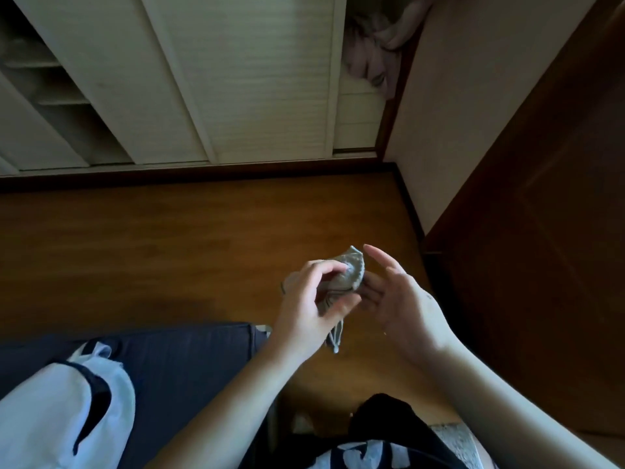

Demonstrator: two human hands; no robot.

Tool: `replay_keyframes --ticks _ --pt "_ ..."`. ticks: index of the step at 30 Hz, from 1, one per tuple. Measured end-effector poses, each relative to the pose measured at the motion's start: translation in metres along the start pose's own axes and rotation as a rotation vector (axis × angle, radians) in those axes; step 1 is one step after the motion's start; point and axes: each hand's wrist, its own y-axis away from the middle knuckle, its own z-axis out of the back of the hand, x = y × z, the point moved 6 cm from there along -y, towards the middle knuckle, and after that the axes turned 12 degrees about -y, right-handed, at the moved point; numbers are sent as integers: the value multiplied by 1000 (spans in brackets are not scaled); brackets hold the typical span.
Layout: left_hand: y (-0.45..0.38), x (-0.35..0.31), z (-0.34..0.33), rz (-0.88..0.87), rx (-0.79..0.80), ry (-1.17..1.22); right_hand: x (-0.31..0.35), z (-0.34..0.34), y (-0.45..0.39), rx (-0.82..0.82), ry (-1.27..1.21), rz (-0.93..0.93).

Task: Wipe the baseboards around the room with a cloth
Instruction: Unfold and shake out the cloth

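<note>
Left hand (313, 299) raised in mid-frame above the wooden floor (152, 248), back of the hand toward the camera, wrist bent slightly, forearm running down and left to the bottom edge. Its fingers curl over a small grey cloth (351, 270) and the thumb closes from below, so the cloth is pinched between thumb and fingertips; a bunched, ribbed-looking fold stands up past the fingertips, and a loose tail of the same cloth hangs below the palm. Right hand (402, 299) just beside it, palm turned inward toward the cloth, fingers straight and loosely spread, index finger pointing up and away. The lower fingertips of this hand lie against or very near the bunched fold; actual contact cannot be told. Right forearm crosses the lower right corner diagonally. Neither hand is near the wall. Beyond the hands, a dark baseboard (203, 177) runs along the foot of a pale sliding wardrobe (236, 79), then turns the corner and continues toward the camera along the cream wall (456, 113) on the right. A dark brown wooden panel (541, 231) stands further right. Lower left, a dark blue cushioned surface (189, 367) carries a white garment with dark trim (50, 418). Pinkish fabric (375, 55) hangs in the top corner by the wardrobe.
</note>
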Motion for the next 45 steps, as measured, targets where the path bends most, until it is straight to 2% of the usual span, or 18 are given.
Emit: replay_keyframes --ticks 3,5,8,13,17,24,33,39,45 --pt "-29 11 -2 -17 63 -21 14 6 -26 8 173 8" --pt "-53 17 -3 2 30 -47 27 9 -47 19 280 40" --pt "-93 33 -4 136 -15 -97 52 19 -89 6 373 87" --pt "-168 46 -9 179 -48 -213 110 47 -161 -29 817 278" --pt "-219 48 -10 213 -25 -215 135 66 -214 83 1068 292" --pt "-266 68 16 218 -77 -318 133 42 -298 376 1112 271" --pt "-291 138 91 278 -141 -430 78 -31 -402 745 1236 297" --pt "-310 194 158 348 -211 -464 39 -91 -476 850 1322 267" --pt "-329 236 218 438 -293 -343 13 -135 -538 864 1452 401"
